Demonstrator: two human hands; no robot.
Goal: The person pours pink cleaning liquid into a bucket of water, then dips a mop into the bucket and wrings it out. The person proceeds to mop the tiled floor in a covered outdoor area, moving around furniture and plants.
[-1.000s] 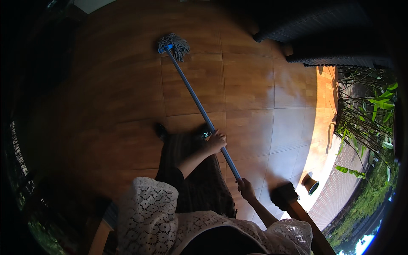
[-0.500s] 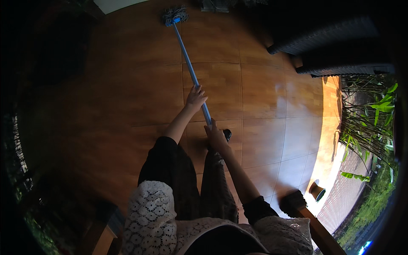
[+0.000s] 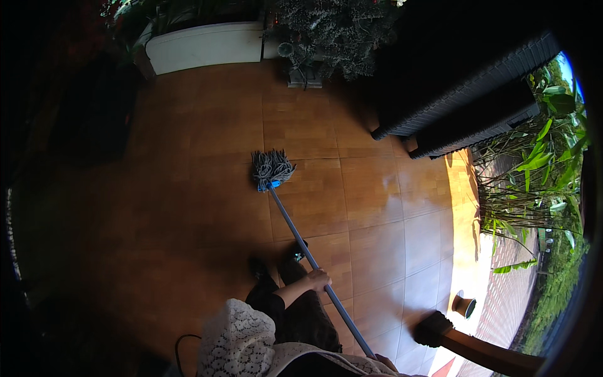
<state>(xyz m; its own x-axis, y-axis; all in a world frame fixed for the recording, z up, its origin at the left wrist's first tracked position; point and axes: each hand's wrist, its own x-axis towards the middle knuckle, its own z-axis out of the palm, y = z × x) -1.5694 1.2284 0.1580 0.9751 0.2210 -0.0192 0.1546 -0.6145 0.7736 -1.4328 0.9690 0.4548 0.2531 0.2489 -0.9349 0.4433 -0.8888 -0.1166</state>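
At the lower middle of the view, just ahead of the body, the left hand (image 3: 320,280) is curled around the grey handle (image 3: 347,317) of a string mop (image 3: 290,220). The right hand (image 3: 384,362) shows only in part at the lower edge, beside the handle's near end; how its fingers close, I cannot tell. The hands sit apart along the shaft — probably so that the near one can steer the end while the farther one bears and guides the weight.

The long axis runs slantwise, from the near end at lower right to the mop head (image 3: 272,167) ahead and slightly left. Its blue socket (image 3: 269,186) faces the person; the grey strands fan out the other way on the brown tiled floor (image 3: 308,210) — laid flat, it seems, for broad contact.

Beyond stand a pale planter (image 3: 207,47) and a frosted tree (image 3: 339,38); to the right are dark woven furniture (image 3: 471,97), green plants (image 3: 537,160) and a small pot (image 3: 465,305) in sunlight.
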